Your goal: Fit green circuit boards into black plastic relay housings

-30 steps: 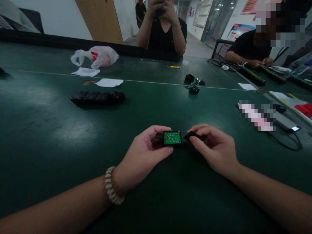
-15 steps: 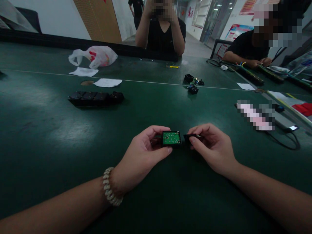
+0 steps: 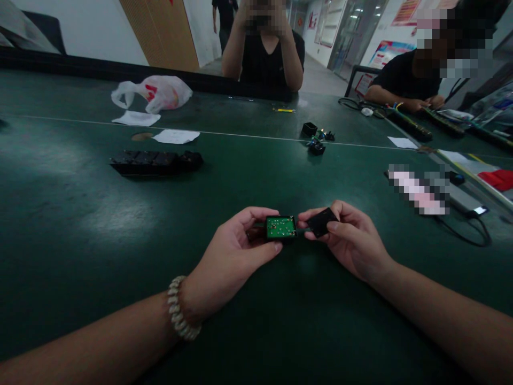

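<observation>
My left hand (image 3: 236, 251) is closed around the sides of a small black case (image 3: 281, 240), thumb in front and fingers behind. A green circuit board (image 3: 280, 226) with small solder points faces up inside the case. Just to its right, my right hand (image 3: 352, 238) pinches a flat black square cover (image 3: 320, 222) between thumb and fingers. The cover is tilted, its broad face turned toward me, and it is apart from the case. Both hands are above the green table (image 3: 256, 326).
A long black row of modules (image 3: 156, 162) lies at left. Small black parts with wires (image 3: 317, 145) sit beyond my hands. A plastic bag (image 3: 168, 93) and paper sheets (image 3: 176, 136) are farther back. At right a cable (image 3: 473, 240) curls. People sit across the table.
My right hand has turned the black cover from nearly edge-on to showing its broad face, shifting slightly right. My left hand and the case have stayed almost still.
</observation>
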Demonstrator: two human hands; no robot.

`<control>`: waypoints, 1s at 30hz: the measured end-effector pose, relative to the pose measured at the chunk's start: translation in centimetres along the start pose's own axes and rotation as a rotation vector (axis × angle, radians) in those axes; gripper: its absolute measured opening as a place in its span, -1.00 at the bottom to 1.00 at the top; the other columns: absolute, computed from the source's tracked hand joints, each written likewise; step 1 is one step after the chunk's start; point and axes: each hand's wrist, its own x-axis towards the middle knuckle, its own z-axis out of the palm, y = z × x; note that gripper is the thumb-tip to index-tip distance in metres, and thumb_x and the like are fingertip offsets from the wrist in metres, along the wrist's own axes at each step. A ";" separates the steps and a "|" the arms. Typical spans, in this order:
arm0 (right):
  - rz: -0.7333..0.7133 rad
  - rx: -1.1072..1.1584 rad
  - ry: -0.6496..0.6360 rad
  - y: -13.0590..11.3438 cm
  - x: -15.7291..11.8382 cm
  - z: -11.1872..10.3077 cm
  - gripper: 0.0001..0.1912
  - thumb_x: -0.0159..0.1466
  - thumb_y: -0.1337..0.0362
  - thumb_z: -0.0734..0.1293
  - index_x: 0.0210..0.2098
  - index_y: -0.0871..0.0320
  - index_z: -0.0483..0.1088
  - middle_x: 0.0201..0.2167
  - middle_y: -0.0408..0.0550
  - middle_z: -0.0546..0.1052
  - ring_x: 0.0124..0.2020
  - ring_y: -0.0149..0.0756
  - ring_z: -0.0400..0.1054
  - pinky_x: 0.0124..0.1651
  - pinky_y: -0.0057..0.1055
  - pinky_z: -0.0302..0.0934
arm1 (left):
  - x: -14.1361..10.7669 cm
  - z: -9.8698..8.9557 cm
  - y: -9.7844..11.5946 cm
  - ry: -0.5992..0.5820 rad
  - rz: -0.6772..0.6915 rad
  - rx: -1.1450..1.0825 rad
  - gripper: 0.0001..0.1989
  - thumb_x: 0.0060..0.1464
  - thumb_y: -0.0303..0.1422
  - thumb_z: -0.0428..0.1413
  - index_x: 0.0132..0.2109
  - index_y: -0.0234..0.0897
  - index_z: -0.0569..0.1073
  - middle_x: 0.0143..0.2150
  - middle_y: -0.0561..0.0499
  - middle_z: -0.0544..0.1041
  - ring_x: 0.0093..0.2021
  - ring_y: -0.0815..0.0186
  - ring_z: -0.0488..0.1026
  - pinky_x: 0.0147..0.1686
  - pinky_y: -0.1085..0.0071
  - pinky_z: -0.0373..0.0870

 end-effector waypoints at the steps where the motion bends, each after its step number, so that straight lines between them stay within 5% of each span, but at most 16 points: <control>1: -0.001 0.005 -0.002 0.0 0.0 0.0 -0.79 0.32 0.38 0.51 -0.38 0.10 0.42 -0.06 0.06 0.76 -0.01 -0.25 0.68 -0.04 -0.39 0.61 | 0.0 -0.1 0.0 -0.002 -0.001 0.000 -0.60 0.05 -0.53 0.39 0.03 -0.19 0.57 0.01 0.05 0.69 0.06 0.22 0.60 0.09 0.21 0.53; 10: -0.021 0.019 0.015 0.0 -0.1 0.2 -0.74 0.29 0.41 0.52 -0.43 0.11 0.39 -0.10 0.03 0.75 -0.07 -0.26 0.67 -0.16 -0.44 0.60 | 0.0 -0.1 0.1 -0.010 -0.001 0.001 -0.59 0.07 -0.52 0.39 0.05 -0.17 0.57 0.05 0.03 0.69 0.09 0.21 0.60 0.09 0.21 0.54; 19: 0.002 -0.080 0.104 -0.1 0.1 0.4 -0.85 0.23 0.31 0.61 -0.39 0.13 0.59 -0.22 -0.06 0.70 -0.20 -0.32 0.63 -0.31 -0.53 0.57 | 0.0 0.0 0.2 -0.008 -0.003 0.014 -0.59 0.06 -0.52 0.40 0.05 -0.18 0.57 0.05 0.01 0.69 0.08 0.20 0.60 0.10 0.20 0.53; 30: -0.005 -0.207 0.186 0.6 0.2 0.1 -0.72 0.02 0.36 0.72 -0.30 0.06 0.68 -0.21 -0.11 0.70 -0.23 -0.36 0.60 -0.24 -0.51 0.56 | 0.0 0.0 0.2 -0.002 -0.009 0.035 -0.60 0.07 -0.51 0.39 0.06 -0.18 0.57 0.04 0.02 0.68 0.09 0.20 0.59 0.09 0.21 0.54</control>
